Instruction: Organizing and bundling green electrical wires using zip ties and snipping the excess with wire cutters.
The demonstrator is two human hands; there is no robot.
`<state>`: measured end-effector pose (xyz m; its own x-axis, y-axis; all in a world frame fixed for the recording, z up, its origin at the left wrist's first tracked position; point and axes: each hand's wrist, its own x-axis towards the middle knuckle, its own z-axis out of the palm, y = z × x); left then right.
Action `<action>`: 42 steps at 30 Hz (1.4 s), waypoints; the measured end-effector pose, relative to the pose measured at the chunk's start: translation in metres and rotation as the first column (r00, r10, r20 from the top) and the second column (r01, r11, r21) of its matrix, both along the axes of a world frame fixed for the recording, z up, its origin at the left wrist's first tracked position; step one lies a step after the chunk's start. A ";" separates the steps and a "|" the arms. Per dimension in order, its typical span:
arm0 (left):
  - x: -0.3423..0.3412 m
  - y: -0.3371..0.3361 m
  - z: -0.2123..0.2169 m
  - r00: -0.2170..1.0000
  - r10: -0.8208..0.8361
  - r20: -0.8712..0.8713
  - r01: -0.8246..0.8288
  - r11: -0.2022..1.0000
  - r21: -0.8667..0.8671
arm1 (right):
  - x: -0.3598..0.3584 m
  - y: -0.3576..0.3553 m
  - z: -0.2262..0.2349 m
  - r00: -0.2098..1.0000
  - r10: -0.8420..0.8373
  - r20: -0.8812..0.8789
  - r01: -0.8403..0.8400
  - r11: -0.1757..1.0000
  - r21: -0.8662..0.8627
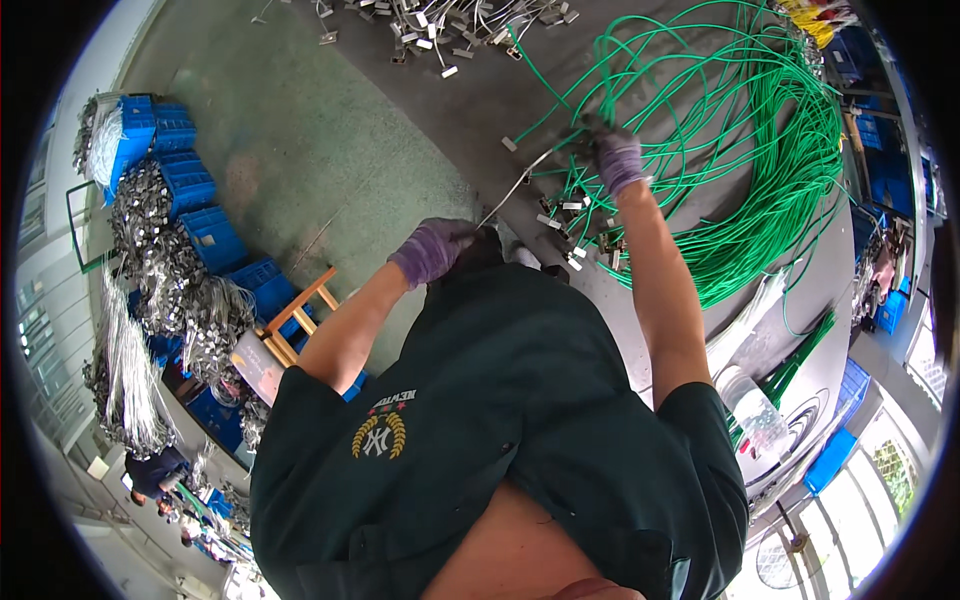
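My right hand (617, 160), in a purple glove, is closed around a bunch of green cables (760, 150) near their ends, where small metal tags (575, 240) hang. These cables loop in a large coil over the grey floor to the right. My left hand (432, 250), also in a purple glove, is closed on one end of a thin grey wire (515, 188). The wire runs taut up to my right hand. My dark green shirt fills the lower middle of the view.
Blue crates (200, 215) heaped with shiny metal parts line the left side, next to a wooden stool (300, 312). Grey tagged wires (450, 25) lie at the top. A clear plastic bottle (755, 408) stands at the right. Another person (155, 472) crouches lower left.
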<state>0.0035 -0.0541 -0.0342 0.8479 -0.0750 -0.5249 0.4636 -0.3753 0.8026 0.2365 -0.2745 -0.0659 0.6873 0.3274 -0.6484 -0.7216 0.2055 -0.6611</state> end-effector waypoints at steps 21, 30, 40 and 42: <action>-0.028 -0.054 0.047 0.858 0.488 0.160 -0.411 0.840 -0.354 | -0.061 0.041 0.150 0.612 0.678 0.407 -0.540 0.734 -0.412; -0.023 -0.071 0.040 0.813 0.567 0.133 -0.540 0.819 -0.196 | -0.092 0.035 0.129 0.701 0.627 0.340 -0.556 0.779 -0.290; -0.022 -0.065 0.032 0.926 0.188 0.327 -0.323 0.843 0.430 | -0.086 0.014 0.074 0.758 0.623 0.190 -0.650 0.744 0.155; -0.021 -0.066 0.040 0.935 0.146 0.324 -0.296 0.825 0.482 | -0.086 0.013 0.078 0.747 0.623 0.231 -0.650 0.758 0.058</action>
